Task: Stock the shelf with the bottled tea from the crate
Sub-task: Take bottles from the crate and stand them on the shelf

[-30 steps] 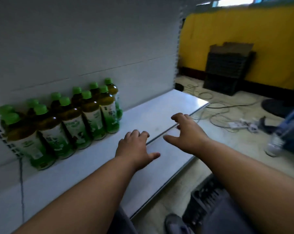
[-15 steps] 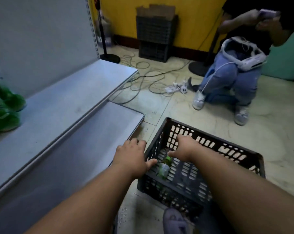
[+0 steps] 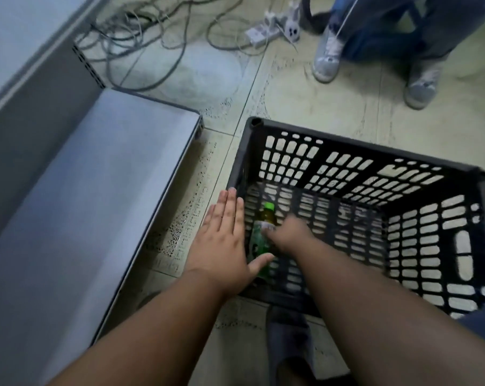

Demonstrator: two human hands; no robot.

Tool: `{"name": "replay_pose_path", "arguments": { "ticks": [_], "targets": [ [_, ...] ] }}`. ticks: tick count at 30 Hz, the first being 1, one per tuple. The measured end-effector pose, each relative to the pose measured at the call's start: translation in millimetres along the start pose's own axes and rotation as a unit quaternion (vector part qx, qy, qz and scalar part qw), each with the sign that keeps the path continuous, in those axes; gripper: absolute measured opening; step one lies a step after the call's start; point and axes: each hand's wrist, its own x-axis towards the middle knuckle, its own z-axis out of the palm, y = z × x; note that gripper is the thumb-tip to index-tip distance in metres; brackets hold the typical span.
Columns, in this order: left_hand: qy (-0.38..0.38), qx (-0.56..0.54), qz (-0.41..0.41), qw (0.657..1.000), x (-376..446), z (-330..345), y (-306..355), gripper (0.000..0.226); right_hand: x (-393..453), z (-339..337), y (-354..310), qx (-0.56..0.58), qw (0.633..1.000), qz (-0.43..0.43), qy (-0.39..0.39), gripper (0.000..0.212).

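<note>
A black slatted plastic crate (image 3: 347,142) stands on the tiled floor. One tea bottle (image 3: 258,240) with a green cap and green label lies on the crate's bottom, near its left wall. My left hand (image 3: 224,243) hovers flat with fingers together over the crate's left rim, thumb out over the bottle, holding nothing. My right hand (image 3: 291,236) reaches down inside the crate with its fingertips at the bottle's label. It is motion-blurred, so a grip cannot be made out. The grey shelf board (image 3: 82,190) lies to the left.
Tangled cables (image 3: 152,37) and a white power strip (image 3: 260,34) lie on the floor beyond the shelf end. Another person's shoes (image 3: 326,59) and jeans are at the top right. My own slipper (image 3: 290,330) is just in front of the crate.
My view has swung from the stocked shelf down to the crate. Both hands have dropped toward it, and the right hand has gone down inside to the lying bottle.
</note>
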Motion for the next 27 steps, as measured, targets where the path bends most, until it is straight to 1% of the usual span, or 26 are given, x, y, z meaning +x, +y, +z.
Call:
{"name": "replay_pose_path", "arguments": {
  "ticks": [4,7,9,11,13,15,17,21,24,25,26,27],
  "targets": [
    [0.011,0.016,-0.002,1.0,5,1,1,0.107,31,11,-6,0.033,0.999,0.032,-0.02,0.075],
    [0.011,0.012,-0.006,1.0,6,1,2,0.107,53,19,-10,0.058,0.997,0.038,-0.021,0.077],
    [0.011,0.009,-0.008,1.0,6,1,2,0.106,67,24,-9,0.057,0.997,0.036,-0.039,0.081],
    [0.008,0.015,-0.007,1.0,6,0,2,0.106,80,28,-8,0.072,0.995,0.029,-0.063,0.076],
    [0.007,0.011,-0.006,1.0,6,1,2,0.106,90,33,-4,0.119,0.989,0.037,-0.078,0.07],
    [0.004,0.013,-0.005,1.0,7,1,2,0.107,92,35,1,0.144,0.986,0.043,-0.074,0.075],
    [0.006,0.018,-0.003,1.0,8,2,2,0.108,87,31,4,0.167,0.984,0.031,-0.055,0.078],
    [-0.032,0.038,-0.019,0.999,13,0,3,0.11,68,3,0,0.243,0.969,-0.023,-0.038,0.074],
    [-0.04,0.021,-0.024,0.999,13,-7,4,0.11,34,-41,-8,0.264,0.96,-0.093,-0.02,0.066],
    [-0.049,-0.009,-0.024,0.998,12,-12,4,0.11,19,-59,-12,0.26,0.958,-0.123,-0.012,0.065],
    [-0.058,-0.067,-0.032,0.996,11,-18,4,0.111,4,-77,-16,0.249,0.956,-0.156,-0.006,0.068],
    [-0.05,-0.143,-0.048,0.987,5,-27,3,0.112,-15,-95,-21,0.23,0.954,-0.193,0.001,0.074]
  ]
}}
